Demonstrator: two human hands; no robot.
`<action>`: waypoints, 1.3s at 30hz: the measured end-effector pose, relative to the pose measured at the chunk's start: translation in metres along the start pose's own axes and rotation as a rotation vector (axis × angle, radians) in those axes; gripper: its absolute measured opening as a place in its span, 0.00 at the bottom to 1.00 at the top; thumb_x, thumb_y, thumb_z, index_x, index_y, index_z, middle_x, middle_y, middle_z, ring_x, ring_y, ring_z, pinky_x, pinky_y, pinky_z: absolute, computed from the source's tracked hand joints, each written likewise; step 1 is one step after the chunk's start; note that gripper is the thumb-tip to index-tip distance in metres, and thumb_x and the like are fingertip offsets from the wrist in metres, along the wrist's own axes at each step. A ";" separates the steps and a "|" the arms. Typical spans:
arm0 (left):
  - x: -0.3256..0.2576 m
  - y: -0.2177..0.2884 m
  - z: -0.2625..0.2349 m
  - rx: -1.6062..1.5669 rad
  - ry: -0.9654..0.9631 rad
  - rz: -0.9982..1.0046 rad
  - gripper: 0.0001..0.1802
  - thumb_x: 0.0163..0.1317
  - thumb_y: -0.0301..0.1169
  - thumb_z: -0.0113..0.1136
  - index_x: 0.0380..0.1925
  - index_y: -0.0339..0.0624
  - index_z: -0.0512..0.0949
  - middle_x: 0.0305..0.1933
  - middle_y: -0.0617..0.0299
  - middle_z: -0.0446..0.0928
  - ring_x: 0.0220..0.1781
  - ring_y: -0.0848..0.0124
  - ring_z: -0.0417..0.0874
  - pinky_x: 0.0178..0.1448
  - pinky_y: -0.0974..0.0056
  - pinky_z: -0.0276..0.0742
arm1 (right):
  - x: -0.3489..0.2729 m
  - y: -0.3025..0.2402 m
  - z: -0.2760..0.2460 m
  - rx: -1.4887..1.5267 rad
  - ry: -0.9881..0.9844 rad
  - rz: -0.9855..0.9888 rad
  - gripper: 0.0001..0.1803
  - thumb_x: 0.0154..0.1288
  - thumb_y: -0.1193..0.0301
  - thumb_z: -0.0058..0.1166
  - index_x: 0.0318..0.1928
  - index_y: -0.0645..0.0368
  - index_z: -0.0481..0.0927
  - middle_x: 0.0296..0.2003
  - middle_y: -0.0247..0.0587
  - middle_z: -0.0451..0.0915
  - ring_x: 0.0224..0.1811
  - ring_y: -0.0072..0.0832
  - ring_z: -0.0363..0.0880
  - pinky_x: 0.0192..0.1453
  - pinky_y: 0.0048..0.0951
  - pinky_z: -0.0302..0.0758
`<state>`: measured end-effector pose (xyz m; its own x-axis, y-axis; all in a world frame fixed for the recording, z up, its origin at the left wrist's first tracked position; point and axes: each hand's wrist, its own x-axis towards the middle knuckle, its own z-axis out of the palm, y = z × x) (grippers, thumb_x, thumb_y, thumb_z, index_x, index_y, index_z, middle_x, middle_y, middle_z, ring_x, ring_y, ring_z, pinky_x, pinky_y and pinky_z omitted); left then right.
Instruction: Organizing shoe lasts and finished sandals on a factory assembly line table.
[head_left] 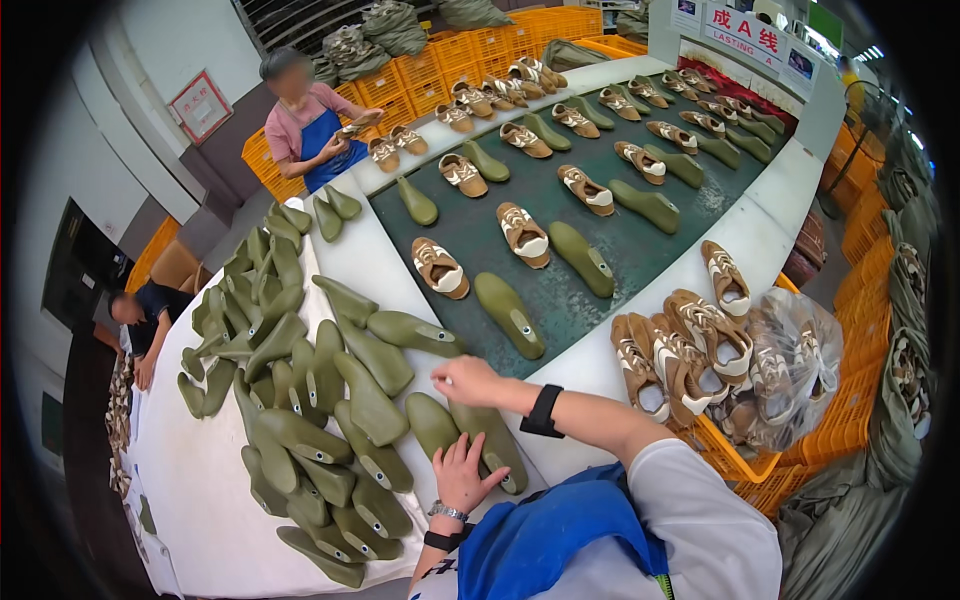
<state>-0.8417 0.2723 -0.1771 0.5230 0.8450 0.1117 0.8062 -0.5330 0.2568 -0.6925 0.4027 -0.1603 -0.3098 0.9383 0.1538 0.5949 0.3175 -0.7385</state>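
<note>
My left hand, with a watch at its wrist, lies with spread fingers across two olive-green shoe lasts side by side: the left last and the right last. Just above them is my right hand, its fingers curled in a pinch. A small pale bit shows at its fingertips, too small to name. Beyond it, a last lies on its side on the white tabletop. To the left, many more lasts are heaped, among them a last close to my hands.
Brown-and-white shoes and lasts stand in rows on a dark green belt. More shoes and a clear plastic bag sit by an orange crate at right. A person in a blue apron works across; another person is at left.
</note>
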 end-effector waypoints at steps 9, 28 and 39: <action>0.005 0.000 -0.004 -0.026 -0.031 -0.023 0.40 0.44 0.59 0.60 0.55 0.47 0.69 0.55 0.49 0.69 0.55 0.58 0.70 0.61 0.46 0.55 | 0.121 0.097 -0.037 -0.482 -0.165 0.185 0.11 0.55 0.76 0.46 0.38 0.64 0.78 0.46 0.51 0.76 0.45 0.42 0.78 0.45 0.38 0.76; 0.018 -0.003 -0.013 -0.085 -0.108 -0.125 0.38 0.45 0.59 0.60 0.54 0.51 0.70 0.57 0.51 0.68 0.54 0.59 0.70 0.60 0.47 0.56 | 0.175 0.189 -0.006 0.035 0.343 0.247 0.11 0.61 0.63 0.47 0.36 0.57 0.74 0.31 0.44 0.78 0.33 0.37 0.79 0.37 0.36 0.74; 0.012 -0.005 -0.006 -0.059 -0.039 -0.119 0.39 0.44 0.61 0.59 0.54 0.51 0.71 0.56 0.53 0.68 0.53 0.60 0.71 0.60 0.47 0.57 | 0.132 0.090 -0.081 1.890 0.353 0.532 0.20 0.65 0.50 0.37 0.44 0.46 0.76 0.30 0.25 0.80 0.16 0.22 0.71 0.14 0.18 0.54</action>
<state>-0.8410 0.2857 -0.1708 0.4364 0.8989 0.0397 0.8460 -0.4249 0.3220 -0.6197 0.5664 -0.1535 -0.1248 0.9281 -0.3508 -0.9063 -0.2505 -0.3403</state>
